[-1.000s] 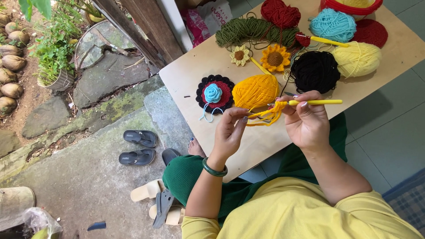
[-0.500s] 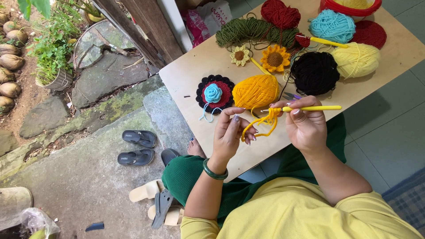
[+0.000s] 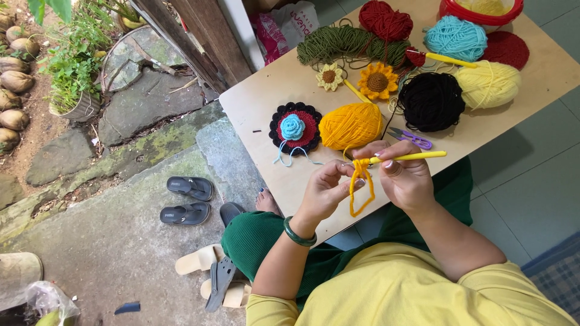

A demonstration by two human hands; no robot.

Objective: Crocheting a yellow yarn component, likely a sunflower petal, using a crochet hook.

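Note:
My right hand [image 3: 406, 175] grips a yellow crochet hook [image 3: 411, 157] held level over the near edge of the wooden table [image 3: 254, 108]. My left hand [image 3: 326, 188] pinches a loop of orange yarn [image 3: 360, 187] at the hook's tip; the loop hangs down between both hands. The strand runs up to an orange yarn ball [image 3: 350, 125] just beyond my fingers. Left of that ball lies a round crocheted piece [image 3: 295, 127] in black, red and light blue.
Purple scissors [image 3: 414, 139], black yarn [image 3: 431, 101], pale yellow yarn [image 3: 488, 84], blue yarn [image 3: 454, 37], red yarn [image 3: 385, 20], green yarn [image 3: 344, 43] and two crocheted flowers [image 3: 377, 81] crowd the table. A red bowl [image 3: 480, 11] sits at the far edge. Sandals [image 3: 187, 199] lie on the stone ground at left.
Both hands have drawn slightly toward me, away from the orange ball. The orange yarn now hangs as a longer loop from the hook tip.

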